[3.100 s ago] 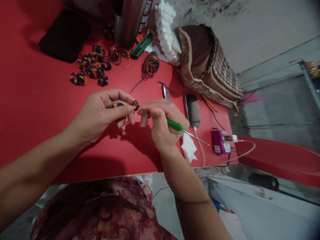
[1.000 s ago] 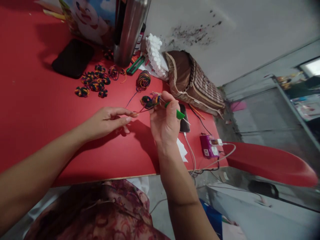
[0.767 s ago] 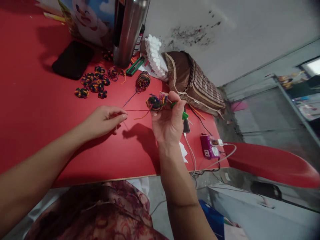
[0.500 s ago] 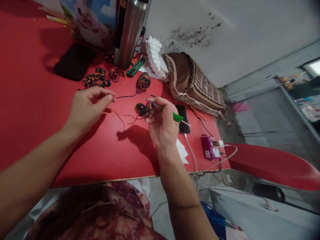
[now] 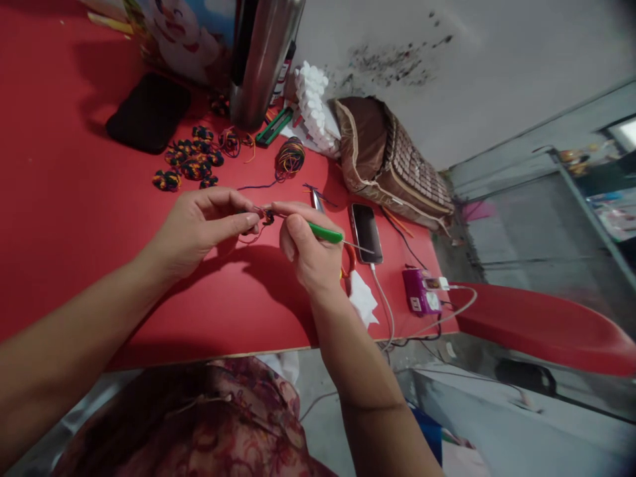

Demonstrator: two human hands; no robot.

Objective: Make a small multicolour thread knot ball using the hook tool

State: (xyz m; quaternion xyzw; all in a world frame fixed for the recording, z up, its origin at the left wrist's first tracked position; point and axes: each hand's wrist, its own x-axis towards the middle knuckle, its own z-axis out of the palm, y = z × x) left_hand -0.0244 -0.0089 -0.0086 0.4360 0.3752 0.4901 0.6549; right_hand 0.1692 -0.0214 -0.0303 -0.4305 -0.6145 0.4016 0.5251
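Note:
My right hand [image 5: 315, 255] is closed around a crochet hook with a green handle [image 5: 325, 232], its thin metal shaft sticking out at both ends. At its tip a small dark and orange crocheted piece [image 5: 268, 217] sits between the two hands. The fingertips of my left hand [image 5: 199, 225] pinch together at this piece and its yarn; exactly what they grip is partly hidden. From there a dark strand runs up to a multicoloured yarn ball [image 5: 289, 158]. Several finished crocheted pieces [image 5: 191, 159] lie beyond my left hand.
Scissors [image 5: 350, 258] lie partly under my right hand, beside a phone [image 5: 366, 233] on a cable. A green box cutter [image 5: 274, 127], a steel flask [image 5: 265, 66], a black pouch [image 5: 149, 112] and a brown bag [image 5: 392, 159] stand farther back. A purple power block [image 5: 420, 291] sits near the right edge.
My hands have come together. The crocheted piece, earlier held up in my right hand, is now between both hands' fingertips, and the scissors have come into view.

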